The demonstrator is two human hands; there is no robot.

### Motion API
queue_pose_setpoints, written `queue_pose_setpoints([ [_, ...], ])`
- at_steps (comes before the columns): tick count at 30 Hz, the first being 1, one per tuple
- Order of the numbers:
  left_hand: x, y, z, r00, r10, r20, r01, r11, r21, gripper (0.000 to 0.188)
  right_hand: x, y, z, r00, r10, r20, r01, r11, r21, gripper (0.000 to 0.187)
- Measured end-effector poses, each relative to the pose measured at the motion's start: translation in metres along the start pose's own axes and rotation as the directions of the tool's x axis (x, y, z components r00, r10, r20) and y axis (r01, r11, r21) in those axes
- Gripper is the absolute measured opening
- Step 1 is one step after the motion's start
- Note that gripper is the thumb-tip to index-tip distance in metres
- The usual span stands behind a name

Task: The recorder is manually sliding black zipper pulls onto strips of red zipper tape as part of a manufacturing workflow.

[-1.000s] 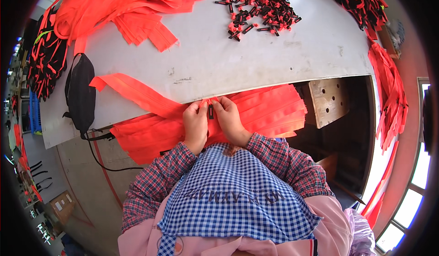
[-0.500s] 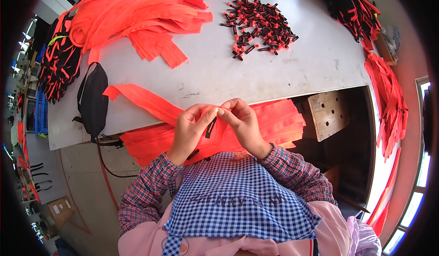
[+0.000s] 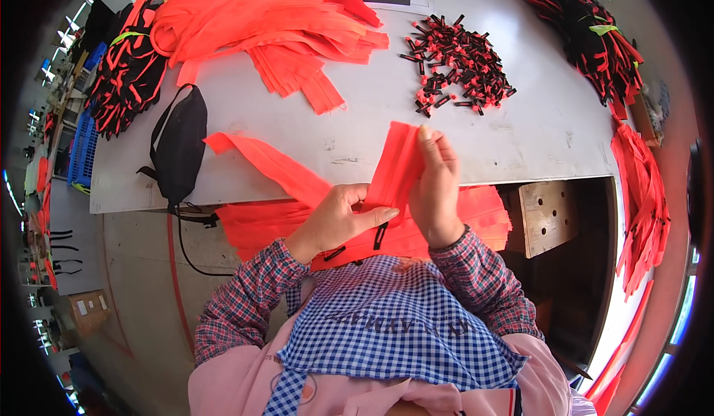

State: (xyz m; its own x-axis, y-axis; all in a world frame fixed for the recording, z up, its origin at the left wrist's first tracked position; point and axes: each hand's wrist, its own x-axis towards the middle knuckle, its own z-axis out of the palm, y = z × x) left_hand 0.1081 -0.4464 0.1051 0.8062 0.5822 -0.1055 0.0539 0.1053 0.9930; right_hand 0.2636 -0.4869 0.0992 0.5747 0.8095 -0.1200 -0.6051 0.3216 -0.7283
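A bright orange-red zipper tape (image 3: pixel 392 165) stretches between my hands, its end raised above the table's front edge. My left hand (image 3: pixel 333 219) pinches the tape lower down, thumb across it. My right hand (image 3: pixel 437 185) has its thumb and fingers closed on the raised part near the end. Just below my left thumb hangs a black zipper pull (image 3: pixel 380 235). The rest of the tape (image 3: pixel 271 165) trails leftward onto the table. Under my hands, a layer of more orange-red zipper tapes (image 3: pixel 476 215) lies over my lap, with another black pull (image 3: pixel 335 253) on it.
On the white table (image 3: pixel 513 144) are a heap of orange-red tapes (image 3: pixel 260 22), a pile of small black-and-orange zipper sliders (image 3: pixel 461 66) and a black pouch (image 3: pixel 181 148). Black-and-orange bundles (image 3: pixel 128 70) flank it. A holed wooden board (image 3: pixel 547 219) stands in the opening below.
My hands have moved apart from a fingertip pinch. The right hand has risen with the tape's end, now upright and spread, while the left holds lower. The view has shifted slightly.
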Motion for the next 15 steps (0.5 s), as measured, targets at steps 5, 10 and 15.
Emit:
queue_pose_setpoints([
  [5, 0.009, 0.016, -0.044, 0.989, -0.07, 0.133, -0.068, 0.577, 0.814, 0.04, 0.046, -0.06, -0.004, 0.956, -0.284, 0.072, 0.284, 0.959, 0.01, 0.019],
  [10, 0.005, 0.018, -0.085, 0.989, 0.038, 0.144, -0.131, 0.691, 0.711, 0.038, 0.072, -0.131, -0.033, 0.812, -0.549, -0.2, 0.544, 0.835, -0.081, 0.026],
  [15, -0.015, 0.016, -0.15, 0.993, -0.039, 0.107, -0.067, 0.553, 0.83, 0.039, 0.054, -0.185, -0.083, 0.403, -0.909, 0.106, 0.43, 0.085, -0.899, 0.031],
])
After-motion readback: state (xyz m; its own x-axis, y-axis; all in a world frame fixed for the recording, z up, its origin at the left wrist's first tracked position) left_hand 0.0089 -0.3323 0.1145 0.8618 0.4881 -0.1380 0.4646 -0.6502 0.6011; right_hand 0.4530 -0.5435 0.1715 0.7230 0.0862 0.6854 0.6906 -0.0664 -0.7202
